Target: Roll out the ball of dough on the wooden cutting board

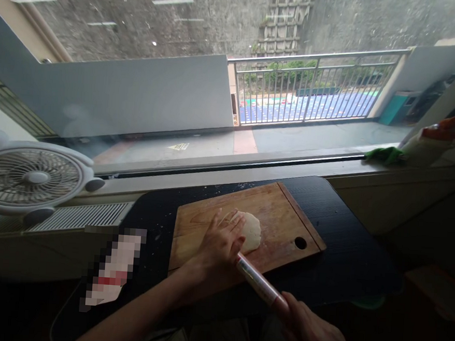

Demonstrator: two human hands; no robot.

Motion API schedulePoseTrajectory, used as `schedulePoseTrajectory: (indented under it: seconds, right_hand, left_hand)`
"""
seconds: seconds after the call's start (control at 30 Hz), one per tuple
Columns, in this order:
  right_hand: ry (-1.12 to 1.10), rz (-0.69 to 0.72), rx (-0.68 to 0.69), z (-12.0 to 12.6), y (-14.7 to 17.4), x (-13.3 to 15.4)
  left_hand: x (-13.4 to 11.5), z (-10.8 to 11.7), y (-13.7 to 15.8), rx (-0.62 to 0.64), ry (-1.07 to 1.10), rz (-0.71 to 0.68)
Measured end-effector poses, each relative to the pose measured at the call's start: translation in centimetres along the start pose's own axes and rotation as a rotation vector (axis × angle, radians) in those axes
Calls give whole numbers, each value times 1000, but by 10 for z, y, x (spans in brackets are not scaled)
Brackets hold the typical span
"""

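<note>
Cream dough (251, 232) seems mid-rolling, left grip (221, 241) spread atop, right grip (306, 321) clasping the rolling pin (259, 282), next likely needing even pressure.

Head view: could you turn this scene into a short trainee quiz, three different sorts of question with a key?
1. Multiple choice: what does the right hand grip?
A) the dough
B) the rod
C) the wooden board
2. True or false: the dough lies straight on the black table.
3. Short answer: in the picture, on which side of the dough is the round hole in the board?

Key:
1. B
2. False; the wooden board is under it.
3. Right
</note>
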State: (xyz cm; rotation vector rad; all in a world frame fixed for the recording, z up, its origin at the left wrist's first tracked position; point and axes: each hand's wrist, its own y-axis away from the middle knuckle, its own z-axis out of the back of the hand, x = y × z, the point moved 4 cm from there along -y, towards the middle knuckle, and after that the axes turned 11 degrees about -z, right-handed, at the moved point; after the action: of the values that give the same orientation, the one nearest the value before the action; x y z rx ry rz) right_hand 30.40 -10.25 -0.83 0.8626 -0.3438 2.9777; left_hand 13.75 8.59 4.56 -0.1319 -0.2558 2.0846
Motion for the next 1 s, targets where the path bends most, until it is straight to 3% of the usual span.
schedulePoseTrajectory:
  seconds: [0.13,0.23,0.37,0.43,0.63,0.73,0.93,1.0]
  right_hand:
    - [-24,7,22,-9,6,-5]
    - [-38,-32,50,2,0,-13]
    - [-2,-111,-49,26,-11,-20]
    - [6,-117,-35,28,-12,-21]
    - [-52,-42,84,6,-1,-22]
    - [-73,-55,159,5,-1,-23]
    - [-7,-153,45,25,-13,-28]
    - [0,-146,-10,26,-14,-28]
  left_hand:
    - [-3,2,22,-5,-30,-17]
    - [0,0,-11,-6,-27,-22]
    - [8,-6,-71,6,20,38]
    - [9,-6,-78,12,28,55]
    - [-3,0,-8,10,-29,-27]
    - [-4,0,0,36,-38,-52]
    - [9,-14,-90,33,17,11]
    - [11,-17,-107,33,29,24]
